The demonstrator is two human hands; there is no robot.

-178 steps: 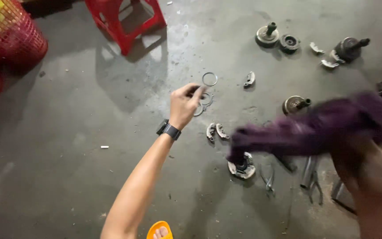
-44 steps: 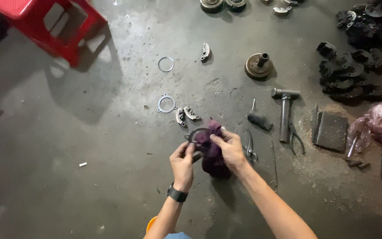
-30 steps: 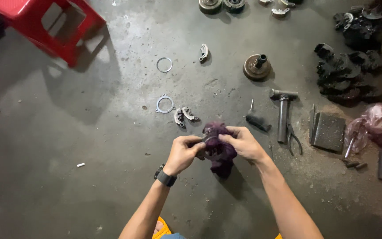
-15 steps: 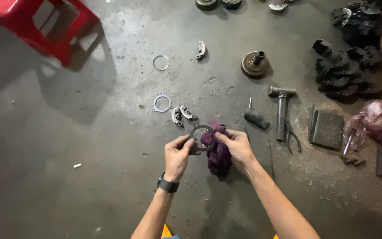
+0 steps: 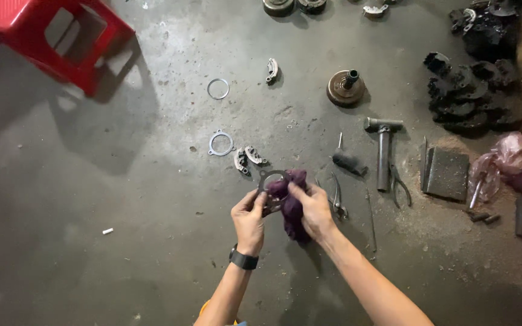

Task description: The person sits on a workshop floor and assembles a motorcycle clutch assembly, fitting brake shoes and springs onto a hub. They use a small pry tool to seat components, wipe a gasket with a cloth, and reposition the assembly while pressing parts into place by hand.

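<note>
My left hand (image 5: 249, 220), with a black watch on the wrist, grips a flat metal ring plate (image 5: 269, 180) by its lower edge. My right hand (image 5: 313, 208) presses a dark purple rag (image 5: 292, 205) against that plate, and part of the rag pokes through the ring's hole. Both hands are held over the grey concrete floor. A similar ring plate (image 5: 220, 143) and two small curved shoes (image 5: 247, 159) lie on the floor just beyond my hands.
A thin ring (image 5: 217, 89) and another shoe (image 5: 271, 69) lie farther off. To the right are a round drum part (image 5: 345, 89), a hammer (image 5: 383, 148), pliers (image 5: 338, 196), a screwdriver (image 5: 347, 158), a flat block (image 5: 447, 174) and black greasy parts (image 5: 466, 90). A red stool (image 5: 49, 39) stands far left.
My left hand picked a ring plate off the floor and brought it to the rag. Since then both hands have been rubbing the rag over the plate, shifting slightly.
</note>
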